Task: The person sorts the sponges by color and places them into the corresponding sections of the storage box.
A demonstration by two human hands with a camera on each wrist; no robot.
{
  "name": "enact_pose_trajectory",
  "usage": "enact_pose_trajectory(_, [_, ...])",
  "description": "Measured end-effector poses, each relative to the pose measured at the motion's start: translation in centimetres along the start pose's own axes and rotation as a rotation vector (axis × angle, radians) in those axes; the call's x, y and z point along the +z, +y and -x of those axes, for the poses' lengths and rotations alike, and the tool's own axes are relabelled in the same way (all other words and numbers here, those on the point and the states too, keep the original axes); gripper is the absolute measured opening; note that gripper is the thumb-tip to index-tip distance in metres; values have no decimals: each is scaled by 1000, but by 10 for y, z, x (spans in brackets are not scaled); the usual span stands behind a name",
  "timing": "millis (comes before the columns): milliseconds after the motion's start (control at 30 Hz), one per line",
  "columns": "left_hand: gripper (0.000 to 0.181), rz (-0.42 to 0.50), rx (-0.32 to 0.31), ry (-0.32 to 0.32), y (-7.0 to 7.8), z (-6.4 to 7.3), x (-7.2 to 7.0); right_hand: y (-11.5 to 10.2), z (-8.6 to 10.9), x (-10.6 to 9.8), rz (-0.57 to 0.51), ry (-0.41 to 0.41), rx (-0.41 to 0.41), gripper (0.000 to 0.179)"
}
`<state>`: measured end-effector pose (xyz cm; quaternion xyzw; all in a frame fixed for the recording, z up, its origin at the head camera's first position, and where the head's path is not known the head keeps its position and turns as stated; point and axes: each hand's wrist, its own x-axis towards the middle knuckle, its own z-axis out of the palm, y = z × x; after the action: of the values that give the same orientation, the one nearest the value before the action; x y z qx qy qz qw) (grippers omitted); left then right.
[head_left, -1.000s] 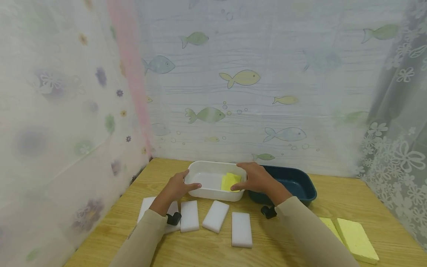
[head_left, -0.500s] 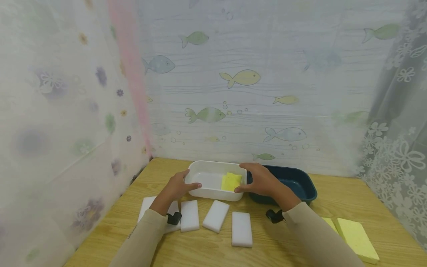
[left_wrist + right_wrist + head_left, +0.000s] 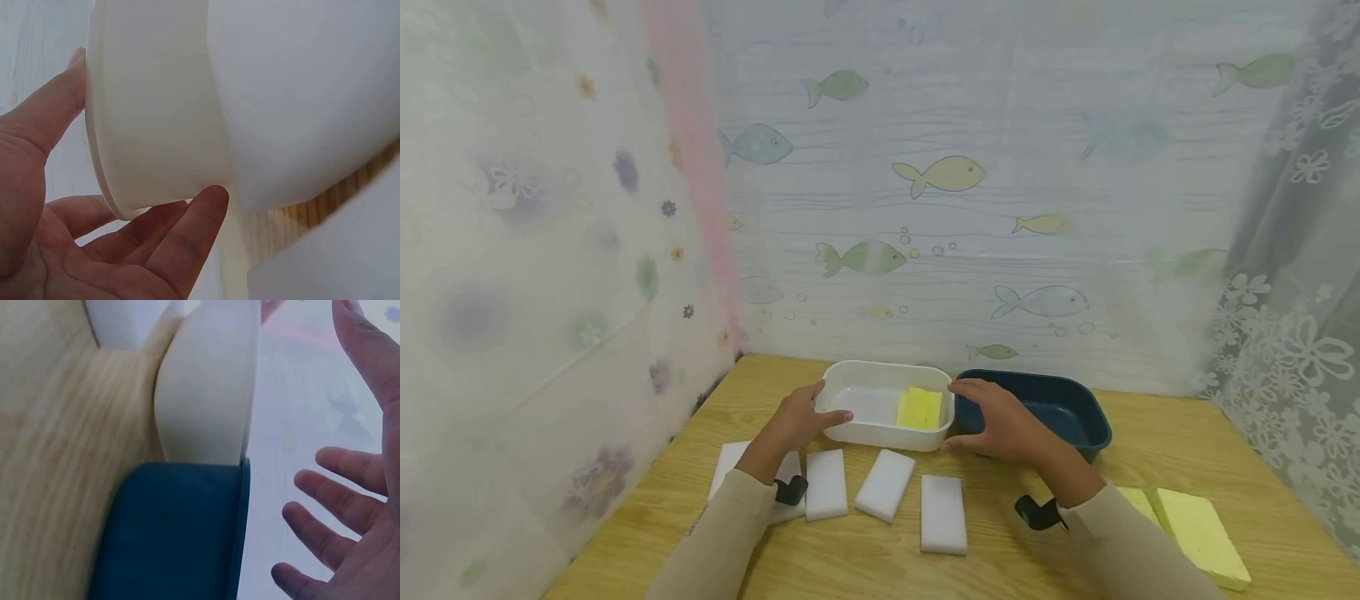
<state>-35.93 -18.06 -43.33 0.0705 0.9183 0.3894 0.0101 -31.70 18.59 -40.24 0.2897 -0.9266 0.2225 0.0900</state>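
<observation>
Around the left end of the white container [image 3: 880,437], the person's left hand [image 3: 796,419] was curled, thumb along the near rim and fingers against the outer wall, grasping it. At its other end, the right hand [image 3: 1000,417] was released, the fingers spread and gripping nothing, above the near left part of the navy container [image 3: 1086,408]. So the white container lay between the hands on the wooden tabletop [image 3: 850,567], and in its end closest to the right hand sat a yellow sponge piece [image 3: 920,408]. Just on the near side of the hands lay three white blocks, a straight one [image 3: 826,485], a slanted one [image 3: 885,486] and one nearer the person [image 3: 943,515]. White foam [image 3: 726,467] showed under the left forearm. Beside the right sleeve rested a thick yellow slab [image 3: 1202,537], with another yellow slab [image 3: 1138,504] partly covered. Beyond both hands hung a fish-printed curtain [image 3: 925,217].
</observation>
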Motion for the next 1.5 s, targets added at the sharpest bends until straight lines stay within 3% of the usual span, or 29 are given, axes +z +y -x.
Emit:
enact_pose_trajectory(400, [107, -4, 20, -2, -1, -1, 2, -6, 44, 5, -41, 123, -41, 92])
enact_pose_trajectory(767, [106, 4, 6, 2, -2, 1, 1, -11, 91, -6, -24, 126, -30, 84])
enact_pose_trajectory(1033, [107, -19, -1, 6, -2, 0, 1, 5, 127, -18, 41, 158, 15, 79])
enact_pose_trajectory(1233, [108, -16, -2, 9, -1, 0, -1, 17, 153, -27, 59, 137, 60, 79])
enact_pose_trajectory(1500, [102, 13, 0, 8, 0, 2, 1, 63, 192, -38, 72, 95, 152, 96])
